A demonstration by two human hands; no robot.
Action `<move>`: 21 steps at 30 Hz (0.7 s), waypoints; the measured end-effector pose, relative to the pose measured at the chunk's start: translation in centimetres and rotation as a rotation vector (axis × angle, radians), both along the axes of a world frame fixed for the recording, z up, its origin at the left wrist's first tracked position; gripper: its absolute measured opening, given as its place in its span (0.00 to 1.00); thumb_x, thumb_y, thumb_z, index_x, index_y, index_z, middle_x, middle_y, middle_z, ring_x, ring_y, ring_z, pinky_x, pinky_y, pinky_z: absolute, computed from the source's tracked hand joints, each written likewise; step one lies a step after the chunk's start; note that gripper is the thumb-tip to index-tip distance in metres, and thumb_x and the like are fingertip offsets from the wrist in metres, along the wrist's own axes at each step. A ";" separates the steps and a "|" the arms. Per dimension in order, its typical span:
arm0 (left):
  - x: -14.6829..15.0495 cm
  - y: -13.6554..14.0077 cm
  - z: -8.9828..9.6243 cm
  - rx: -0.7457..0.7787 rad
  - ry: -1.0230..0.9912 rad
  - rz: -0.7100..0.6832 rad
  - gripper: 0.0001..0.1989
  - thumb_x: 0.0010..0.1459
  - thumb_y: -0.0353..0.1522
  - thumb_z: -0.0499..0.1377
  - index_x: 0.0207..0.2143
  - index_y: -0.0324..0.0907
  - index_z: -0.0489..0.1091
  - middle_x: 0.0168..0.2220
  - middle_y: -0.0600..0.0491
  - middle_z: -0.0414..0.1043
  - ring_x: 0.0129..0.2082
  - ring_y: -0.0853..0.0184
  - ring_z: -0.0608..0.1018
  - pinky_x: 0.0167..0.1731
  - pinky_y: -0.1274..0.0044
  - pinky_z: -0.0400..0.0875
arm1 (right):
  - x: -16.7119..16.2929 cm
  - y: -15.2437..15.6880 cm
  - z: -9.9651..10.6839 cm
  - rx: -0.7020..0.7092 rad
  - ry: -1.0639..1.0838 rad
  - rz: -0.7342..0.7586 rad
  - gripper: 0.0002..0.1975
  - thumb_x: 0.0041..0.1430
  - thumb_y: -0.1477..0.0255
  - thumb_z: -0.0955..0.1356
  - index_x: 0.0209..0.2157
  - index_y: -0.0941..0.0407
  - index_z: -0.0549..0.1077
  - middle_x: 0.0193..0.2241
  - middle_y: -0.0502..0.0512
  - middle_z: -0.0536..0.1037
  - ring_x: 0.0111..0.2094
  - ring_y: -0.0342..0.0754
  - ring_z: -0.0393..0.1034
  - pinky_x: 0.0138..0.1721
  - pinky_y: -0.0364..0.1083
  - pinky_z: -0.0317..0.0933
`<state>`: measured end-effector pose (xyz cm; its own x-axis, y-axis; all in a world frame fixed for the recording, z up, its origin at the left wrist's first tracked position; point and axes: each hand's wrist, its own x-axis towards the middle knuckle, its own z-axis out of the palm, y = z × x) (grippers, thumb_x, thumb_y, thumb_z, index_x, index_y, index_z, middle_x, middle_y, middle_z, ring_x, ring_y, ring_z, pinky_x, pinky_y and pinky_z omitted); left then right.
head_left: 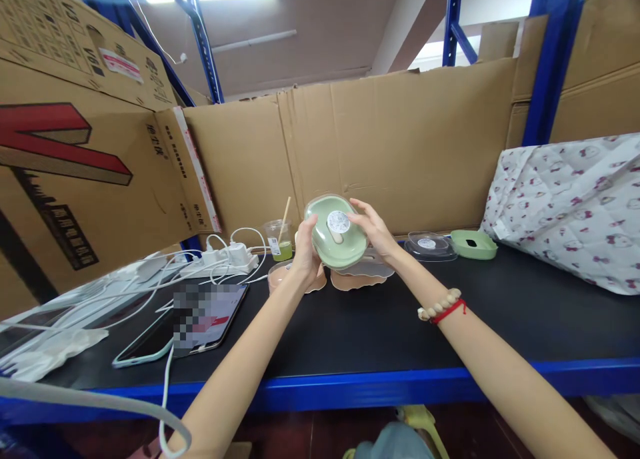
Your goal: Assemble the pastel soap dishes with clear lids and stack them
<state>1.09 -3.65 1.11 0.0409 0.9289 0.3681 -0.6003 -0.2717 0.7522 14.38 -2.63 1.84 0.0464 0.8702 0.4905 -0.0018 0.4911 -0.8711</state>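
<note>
Between both hands I hold a rounded green plastic container with a clear cover and a white round sticker. It is raised above the shelf and tilted toward me. My left hand grips its left side, thumb on the front. On the opposite side, my right hand has its thumb by the sticker and its fingers behind the rim. Below and behind the container, pink wavy-edged pieces lie on the black shelf, partly hidden by my hands.
Clear lids and a green tray sit at the right, beside a patterned quilted cloth. A plastic cup with a stick stands behind my left hand. Phones, white cables and a power strip occupy the left; cardboard lines the back.
</note>
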 end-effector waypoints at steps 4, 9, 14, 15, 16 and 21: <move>-0.1 0.0 0.2 0.007 0.043 0.007 0.21 0.41 0.44 0.61 0.34 0.38 0.71 0.31 0.49 0.77 0.40 0.57 0.77 0.38 0.73 0.70 | -0.5 -0.9 0.1 0.028 -0.006 0.134 0.32 0.40 0.57 0.70 0.50 0.49 0.68 0.53 0.55 0.70 0.53 0.56 0.64 0.50 0.55 0.63; -0.3 0.1 0.1 0.022 0.153 0.043 0.21 0.39 0.40 0.64 0.37 0.40 0.70 0.35 0.49 0.76 0.39 0.60 0.76 0.36 0.74 0.70 | -0.5 -0.9 -0.1 0.095 -0.019 0.138 0.34 0.40 0.58 0.71 0.52 0.49 0.67 0.53 0.54 0.71 0.56 0.57 0.60 0.54 0.57 0.60; -0.7 0.0 0.3 0.044 0.247 0.030 0.25 0.38 0.38 0.67 0.42 0.42 0.69 0.39 0.49 0.75 0.36 0.61 0.77 0.31 0.75 0.71 | 0.1 -0.6 0.0 0.092 -0.031 0.178 0.37 0.39 0.60 0.72 0.54 0.49 0.66 0.56 0.56 0.68 0.58 0.57 0.59 0.56 0.56 0.59; -0.8 0.0 0.3 0.050 0.247 0.020 0.25 0.39 0.38 0.67 0.42 0.42 0.69 0.38 0.49 0.76 0.36 0.61 0.77 0.31 0.75 0.71 | 0.2 -0.6 0.0 0.096 -0.046 0.191 0.37 0.39 0.60 0.72 0.54 0.49 0.65 0.57 0.55 0.67 0.58 0.57 0.58 0.56 0.56 0.58; -0.8 0.0 0.3 0.049 0.245 0.011 0.25 0.39 0.38 0.67 0.41 0.42 0.69 0.38 0.49 0.76 0.36 0.61 0.78 0.31 0.75 0.71 | 0.3 -0.6 0.1 0.101 -0.061 0.202 0.37 0.39 0.60 0.72 0.54 0.49 0.65 0.57 0.55 0.66 0.58 0.57 0.58 0.57 0.57 0.58; -0.6 0.3 0.1 -0.011 0.211 0.012 0.24 0.40 0.41 0.67 0.40 0.41 0.70 0.38 0.48 0.76 0.38 0.60 0.78 0.30 0.76 0.71 | 0.4 -0.5 0.0 0.138 -0.088 0.204 0.39 0.39 0.59 0.73 0.55 0.48 0.63 0.57 0.55 0.66 0.58 0.58 0.59 0.54 0.58 0.61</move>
<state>0.46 -3.39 1.26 0.1051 0.9337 0.3424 -0.4263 -0.2688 0.8637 14.82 -3.12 1.89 -0.1710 0.7819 0.5996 -0.0400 0.6025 -0.7971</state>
